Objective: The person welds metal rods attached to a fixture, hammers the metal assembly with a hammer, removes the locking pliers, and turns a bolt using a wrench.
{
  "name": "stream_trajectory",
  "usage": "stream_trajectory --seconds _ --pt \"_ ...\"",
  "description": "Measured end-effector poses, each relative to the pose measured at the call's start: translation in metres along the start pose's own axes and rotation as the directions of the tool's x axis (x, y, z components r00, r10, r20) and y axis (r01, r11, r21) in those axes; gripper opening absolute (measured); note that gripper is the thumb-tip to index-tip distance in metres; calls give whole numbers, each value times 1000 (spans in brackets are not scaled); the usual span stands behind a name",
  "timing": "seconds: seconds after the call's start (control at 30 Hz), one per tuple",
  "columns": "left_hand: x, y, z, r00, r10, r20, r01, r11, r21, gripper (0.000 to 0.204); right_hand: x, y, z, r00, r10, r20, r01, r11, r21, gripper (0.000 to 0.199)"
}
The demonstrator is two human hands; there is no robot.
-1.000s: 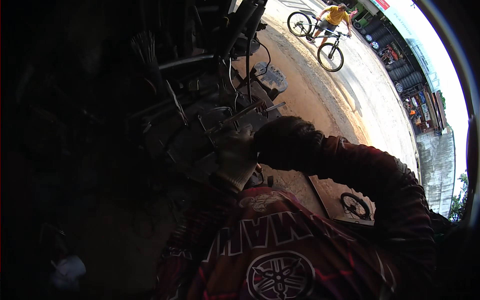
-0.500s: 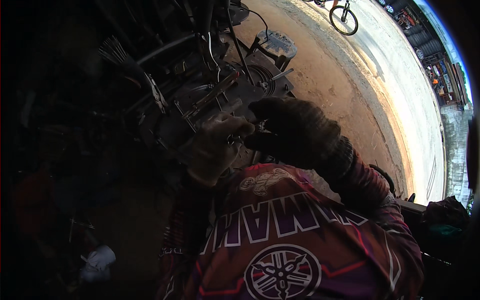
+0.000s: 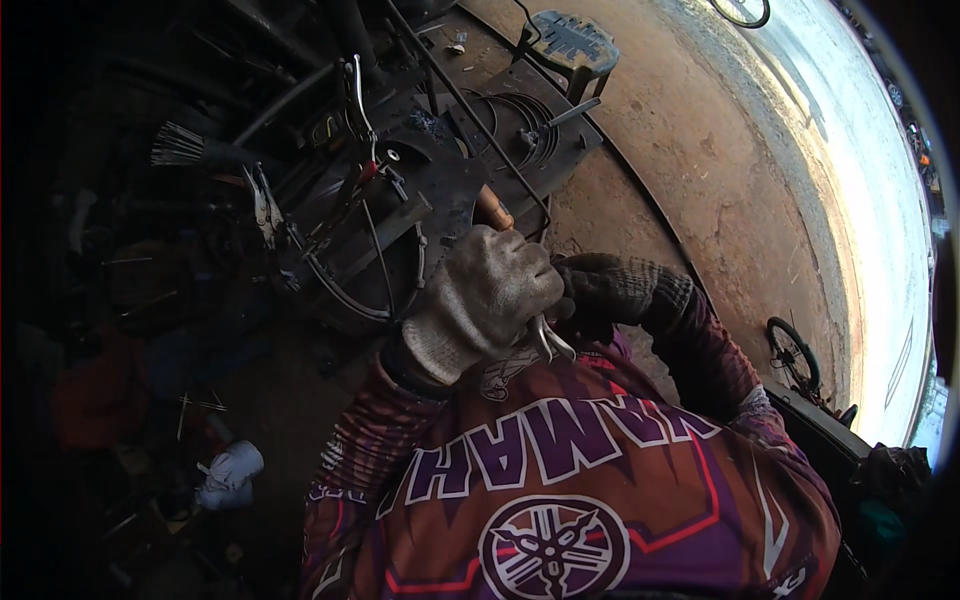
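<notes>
My left hand (image 3: 480, 300), in a dirty light grey work glove, is closed in a fist just in front of my chest. A brown wooden-handled tool (image 3: 493, 208) sticks up out of the top of that fist. My right hand (image 3: 612, 290), in a dark knit glove, presses against the left from the right with its fingers curled. A thin shiny metal piece (image 3: 553, 343) pokes out below where the two gloves meet. What lies between the palms is hidden.
A dark cluttered metal bench (image 3: 440, 190) lies ahead with pliers (image 3: 265, 200), a brake lever (image 3: 358, 85), cables and a bristle bundle (image 3: 180, 145). A small stool (image 3: 572, 40) stands beyond. A bicycle wheel (image 3: 795, 352) is at right, and a white rag (image 3: 230, 470) lies at lower left.
Both hands have drawn back from the bench toward my chest, and the right glove has closed in against the left. The view has tilted down, and the cyclist on the road is out of sight.
</notes>
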State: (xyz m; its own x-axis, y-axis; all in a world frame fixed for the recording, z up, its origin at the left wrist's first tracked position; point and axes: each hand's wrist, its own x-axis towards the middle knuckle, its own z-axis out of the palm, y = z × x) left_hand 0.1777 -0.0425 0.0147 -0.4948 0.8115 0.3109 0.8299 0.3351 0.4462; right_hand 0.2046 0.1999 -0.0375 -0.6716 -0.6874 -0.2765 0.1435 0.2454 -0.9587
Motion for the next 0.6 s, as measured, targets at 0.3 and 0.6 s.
stream_trajectory --seconds 0.3,0.6 --pt "3 3 9 944 -327 -33 329 939 104 60 -11 141 -6 860 388 -330 -257 890 376 52" --pt "-77 33 21 732 -682 -10 678 726 117 40 96 239 -116 616 713 -335 -610 701 371 55"
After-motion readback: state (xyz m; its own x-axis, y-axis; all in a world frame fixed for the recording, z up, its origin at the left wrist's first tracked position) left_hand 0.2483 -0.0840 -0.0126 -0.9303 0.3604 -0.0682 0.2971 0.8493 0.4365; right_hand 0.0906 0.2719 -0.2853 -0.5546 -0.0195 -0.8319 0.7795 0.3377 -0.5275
